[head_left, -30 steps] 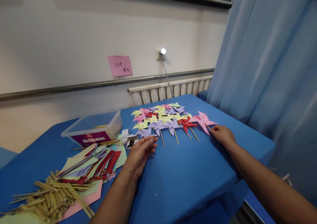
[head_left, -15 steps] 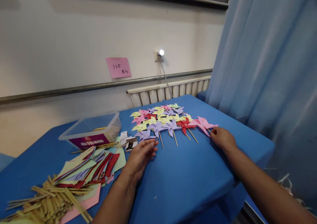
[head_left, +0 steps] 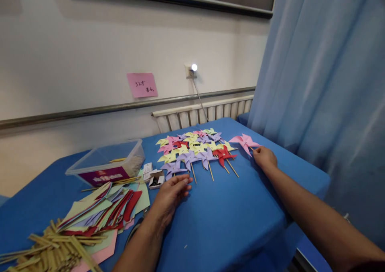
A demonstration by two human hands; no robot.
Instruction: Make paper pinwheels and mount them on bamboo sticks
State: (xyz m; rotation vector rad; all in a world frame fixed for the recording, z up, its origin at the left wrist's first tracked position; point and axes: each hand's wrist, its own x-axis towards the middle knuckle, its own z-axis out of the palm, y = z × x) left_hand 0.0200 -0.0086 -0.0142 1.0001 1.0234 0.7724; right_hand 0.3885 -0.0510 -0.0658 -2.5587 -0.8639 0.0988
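In my right hand (head_left: 264, 158), at the right of the table, is a pink paper pinwheel (head_left: 244, 142), pinched by its stick. The pinwheel is raised slightly and points left, its lower stick hidden by my fingers. My left hand (head_left: 175, 190) hovers over the blue cloth with loosely bent fingers and nothing visible in it. Just beyond it lies a purple pinwheel (head_left: 173, 168), part of rows of several pinwheels in yellow, pink, purple and red. A red pinwheel (head_left: 224, 155) is the nearest to the held one.
A clear plastic box (head_left: 104, 160) with thin sticks stands at the left, with a small box of dark pieces (head_left: 157, 180) beside it. Paper sheets (head_left: 105, 208) and a pile of bamboo sticks (head_left: 51, 248) lie nearer. Scissors (head_left: 135, 226) are partly behind my left forearm.
My right hand has lifted the pink pinwheel a little, up and away from the red pinwheel. My left hand stays nearly in place. The view has shifted slightly.
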